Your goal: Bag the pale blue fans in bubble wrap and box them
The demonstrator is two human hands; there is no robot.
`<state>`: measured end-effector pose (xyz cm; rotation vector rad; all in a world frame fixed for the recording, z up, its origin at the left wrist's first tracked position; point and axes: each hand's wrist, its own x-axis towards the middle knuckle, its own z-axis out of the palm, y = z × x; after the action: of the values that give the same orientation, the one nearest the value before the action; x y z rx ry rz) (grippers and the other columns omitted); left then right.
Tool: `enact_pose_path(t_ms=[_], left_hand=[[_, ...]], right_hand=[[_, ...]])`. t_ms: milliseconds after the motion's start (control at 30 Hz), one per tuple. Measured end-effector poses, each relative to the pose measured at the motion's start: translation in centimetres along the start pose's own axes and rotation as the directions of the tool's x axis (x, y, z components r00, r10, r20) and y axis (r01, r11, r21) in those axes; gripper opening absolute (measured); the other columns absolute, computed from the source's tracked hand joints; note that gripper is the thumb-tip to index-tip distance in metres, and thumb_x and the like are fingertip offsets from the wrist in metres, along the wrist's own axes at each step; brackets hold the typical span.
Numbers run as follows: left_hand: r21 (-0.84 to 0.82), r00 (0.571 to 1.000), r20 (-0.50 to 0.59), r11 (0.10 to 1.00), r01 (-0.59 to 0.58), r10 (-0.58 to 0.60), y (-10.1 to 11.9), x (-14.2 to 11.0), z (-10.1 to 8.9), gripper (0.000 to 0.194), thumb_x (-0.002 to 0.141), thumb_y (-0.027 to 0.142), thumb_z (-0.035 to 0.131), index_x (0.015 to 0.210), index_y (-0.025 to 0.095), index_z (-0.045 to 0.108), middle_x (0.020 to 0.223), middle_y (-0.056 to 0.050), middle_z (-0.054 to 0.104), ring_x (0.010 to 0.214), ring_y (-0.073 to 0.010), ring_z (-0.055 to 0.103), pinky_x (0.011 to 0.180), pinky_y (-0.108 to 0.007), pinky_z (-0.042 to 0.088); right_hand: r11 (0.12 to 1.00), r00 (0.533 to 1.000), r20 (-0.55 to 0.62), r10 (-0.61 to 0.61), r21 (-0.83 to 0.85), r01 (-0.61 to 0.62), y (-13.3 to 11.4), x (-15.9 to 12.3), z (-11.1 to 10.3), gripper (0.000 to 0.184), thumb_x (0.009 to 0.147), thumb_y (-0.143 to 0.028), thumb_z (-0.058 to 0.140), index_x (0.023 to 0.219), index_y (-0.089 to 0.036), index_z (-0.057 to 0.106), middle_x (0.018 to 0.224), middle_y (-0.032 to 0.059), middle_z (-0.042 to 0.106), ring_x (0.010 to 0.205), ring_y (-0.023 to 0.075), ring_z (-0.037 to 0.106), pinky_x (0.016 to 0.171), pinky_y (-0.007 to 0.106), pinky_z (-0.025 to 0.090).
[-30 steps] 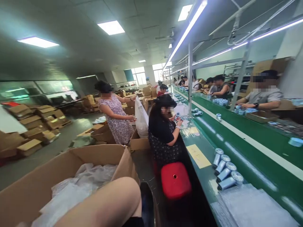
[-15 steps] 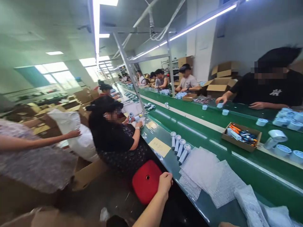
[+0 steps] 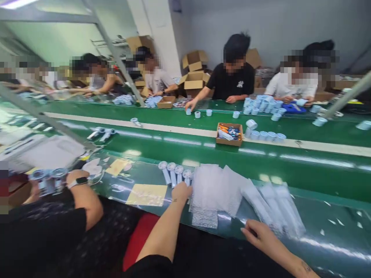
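My left hand (image 3: pixel 182 192) is at the right end of a row of pale blue handheld fans (image 3: pixel 171 170). It covers the handle of the rightmost fan (image 3: pixel 188 175); its fingertips are hidden, so I cannot make out whether they grip it. Just right of that hand lies a spread of clear bubble-wrap bags (image 3: pixel 207 189). My right hand (image 3: pixel 257 235) hovers at the near table edge, fingers loosely bent, thumb apart, nothing visible in it. Beyond it lie several filled bubble-wrap bags (image 3: pixel 274 206), side by side.
A yellow paper sheet (image 3: pixel 147 194) lies left of the fans. On the green belt (image 3: pixel 179 141) stands a cardboard box of tools (image 3: pixel 228 142), with pale blue cups (image 3: pixel 263 136) beside it. A co-worker's arm (image 3: pixel 84 195) is close on my left. A red stool (image 3: pixel 142 235) sits below.
The view has swung right. My left hand has moved from above the red stool onto the row of fans. My right hand, barely visible before, now shows at the table edge.
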<state>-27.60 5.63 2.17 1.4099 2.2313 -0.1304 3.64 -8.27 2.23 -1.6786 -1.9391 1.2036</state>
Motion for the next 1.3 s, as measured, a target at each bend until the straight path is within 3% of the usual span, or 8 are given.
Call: enact_pose_path(t_ms=[133,267,367,500,600,867,1067,1300], left_hand=[[-0.091,0.997,-0.045,0.993,-0.072,0.068,0.4,-0.9,-1.2,0.037,0.085,0.042,0.042,0.079,0.012,0.063,0.085,-0.016,0.068,0.087,-0.0283,0.064,0.067,-0.031,0.044],[-0.472,0.967,0.082,0.864,-0.176,0.241,4.2,-6.9,2.6,0.045,0.087,0.051,0.036,0.071,0.016,0.058,0.062,-0.002,0.059,0.055,-0.0137,0.056,0.050,-0.022,0.038],[-0.735,0.810,0.265,0.654,-0.182,0.524,7.7,-10.7,6.7,0.049,0.087,0.058,0.035,0.079,0.015,0.059,0.057,0.002,0.055,0.045,-0.0109,0.048,0.045,-0.022,0.035],[-0.238,0.568,0.180,0.596,-0.767,0.803,9.2,-10.0,8.5,0.029,0.093,0.033,0.038,0.101,0.016,0.061,0.100,-0.010,0.065,0.096,-0.0214,0.059,0.082,-0.033,0.046],[0.310,0.453,0.301,0.363,-0.879,0.839,8.7,-7.4,7.7,0.029,0.087,0.014,0.046,0.113,0.012,0.058,0.124,-0.018,0.055,0.119,-0.0295,0.046,0.096,-0.045,0.038],[0.310,0.413,0.484,0.290,-0.905,0.772,10.1,-5.2,6.8,0.017,0.086,0.023,0.052,0.088,0.017,0.068,0.094,-0.010,0.065,0.089,-0.0224,0.060,0.075,-0.032,0.046],[0.276,0.437,0.431,0.346,-0.897,0.790,10.0,-5.9,7.1,0.019,0.076,0.015,0.063,0.094,0.018,0.066,0.111,-0.014,0.063,0.110,-0.0294,0.053,0.086,-0.039,0.044],[0.212,0.596,0.170,0.562,-0.800,0.785,11.4,-6.4,3.6,0.028,0.090,0.018,0.040,0.108,0.019,0.062,0.096,-0.011,0.067,0.090,-0.0238,0.062,0.078,-0.034,0.046]], right_hand=[[0.840,0.959,-0.030,0.282,0.490,-0.232,-0.4,0.1,-1.0,0.040,0.080,-0.056,0.055,0.064,-0.020,0.051,0.055,-0.0030,0.050,0.056,0.0134,0.046,0.057,0.026,0.036],[0.278,0.932,0.197,0.304,0.917,-0.285,-2.4,3.0,-2.1,0.047,0.072,-0.056,0.070,0.102,-0.021,0.059,0.097,0.0037,0.066,0.087,0.0192,0.063,0.076,0.033,0.050],[0.110,0.945,0.222,0.240,0.961,-0.253,-3.4,5.1,-3.0,0.053,0.064,-0.046,0.080,0.105,-0.020,0.058,0.105,0.0082,0.067,0.094,0.0241,0.065,0.075,0.035,0.054],[0.092,0.894,0.146,0.423,0.975,-0.202,-1.7,4.0,-4.6,0.040,0.063,-0.032,0.083,0.092,-0.016,0.060,0.088,0.0062,0.071,0.083,0.0222,0.068,0.066,0.029,0.057],[0.027,0.846,0.178,0.502,0.975,-0.221,0.3,1.6,-6.1,0.031,0.071,-0.024,0.078,0.096,-0.014,0.062,0.086,0.0067,0.072,0.078,0.0198,0.069,0.063,0.027,0.058],[-0.185,0.795,0.342,0.502,0.940,-0.288,2.4,-1.5,-6.8,0.021,0.080,-0.020,0.068,0.096,-0.007,0.064,0.075,0.0085,0.071,0.055,0.0142,0.065,0.054,0.023,0.058],[-0.202,0.801,0.338,0.494,0.941,-0.272,2.6,-2.3,-6.7,0.016,0.081,-0.019,0.067,0.094,-0.009,0.065,0.074,0.0071,0.072,0.058,0.0139,0.067,0.056,0.021,0.058],[-0.232,0.784,0.360,0.506,0.932,-0.278,1.7,-3.9,-7.5,0.020,0.078,-0.019,0.071,0.093,-0.008,0.066,0.070,0.0066,0.072,0.055,0.0139,0.066,0.055,0.021,0.058]])
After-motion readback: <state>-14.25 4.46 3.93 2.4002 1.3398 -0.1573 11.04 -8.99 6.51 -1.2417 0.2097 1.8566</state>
